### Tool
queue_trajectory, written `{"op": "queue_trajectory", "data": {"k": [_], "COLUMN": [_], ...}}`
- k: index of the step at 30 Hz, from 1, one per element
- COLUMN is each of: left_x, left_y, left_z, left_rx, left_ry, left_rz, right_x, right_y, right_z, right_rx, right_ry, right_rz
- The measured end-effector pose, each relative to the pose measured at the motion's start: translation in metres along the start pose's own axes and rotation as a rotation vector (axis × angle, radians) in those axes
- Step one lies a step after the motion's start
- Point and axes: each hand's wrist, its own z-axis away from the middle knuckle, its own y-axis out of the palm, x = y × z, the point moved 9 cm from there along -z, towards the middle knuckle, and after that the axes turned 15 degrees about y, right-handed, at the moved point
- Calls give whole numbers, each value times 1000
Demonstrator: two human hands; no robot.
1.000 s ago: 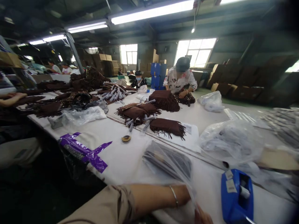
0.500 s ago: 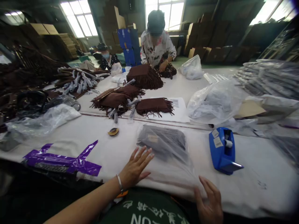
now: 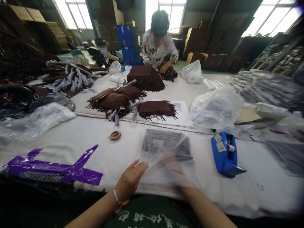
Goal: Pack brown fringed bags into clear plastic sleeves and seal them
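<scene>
A clear plastic bag [image 3: 171, 158] lies on the white table [image 3: 118, 155] right in front of me, with a dark fringed piece [image 3: 166, 142] in its far end. My left hand [image 3: 130, 179] rests on the bag's left near edge, fingers stretched forward and thumb apart. A thin bracelet circles that wrist. My right hand [image 3: 174, 169] reaches into the bag's open near end and shows only as a blur through the plastic, so its fingers cannot be made out.
A blue tape dispenser [image 3: 224, 155] stands right of the bag, a small tape roll [image 3: 115, 136] to its left, purple tape strips [image 3: 57, 167] on the near-left edge. Brown fringed pieces [image 3: 155, 109] and filled plastic bags [image 3: 215, 107] lie beyond. Two people [image 3: 159, 44] work at the far end.
My view has swung from the left to face the bag. My left hand slid back to the bag's near edge; my right hand moved from the table edge into the bag's mouth.
</scene>
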Motion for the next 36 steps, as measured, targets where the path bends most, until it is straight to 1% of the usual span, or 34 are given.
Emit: {"op": "queue_trajectory", "data": {"k": [2,4,6,8,10,13,16,18,19,20,22,23,25,26,27,28,29,31,33,34,35,36], "left_x": [5,14,19,19,17,16,18,21,24,26,29,30,30,30,30,29,28,25,22,21,21,23], "left_y": [13,24,33,40,43,48,57,62,65,67,70,71,71,70,68,66,65,63,61,60,58,56], "left_z": [18,32,38,38,35,36,37,34,31,29,24,22,18,17,17,17,18,20,22,23,23,23], "left_rx": [142,246,310,364,409,465,503,500,496,497,506,506,490,474,454,439,429,421,414,399,369,334], "left_ry": [-10,-58,-91,-89,-73,-53,-45,-51,-55,-58,-59,-60,-66,-73,-85,-95,-102,-98,-72,-59,-43,-35], "left_rz": [-34,-68,-79,-63,-33,31,101,129,136,141,148,147,136,124,107,89,71,43,29,24,22,25], "right_x": [-13,-20,-21,-20,-23,-38,-62,-67,-63,-56,-32,-17,12,22,27,26,19,-2,-24,-31,-36,-40], "right_y": [2,0,-6,-11,-14,-6,-3,-12,-20,-29,-54,-71,-106,-116,-119,-113,-100,-68,-44,-38,-38,-42], "right_z": [-7,-11,-12,-4,20,78,132,151,154,153,138,126,95,81,67,54,42,25,21,24,27,31], "right_rx": [46,81,98,98,86,78,43,32,55,96,171,162,4,-80,-140,-162,-148,-64,18,50,75,89], "right_ry": [-30,-52,-64,-67,-50,-37,87,194,232,266,300,277,147,76,20,-9,-9,32,84,95,101,114], "right_rz": [19,31,40,49,58,48,34,-10,-58,-122,-251,-289,-264,-213,-150,-86,-31,37,27,-6,-58,-130]}}
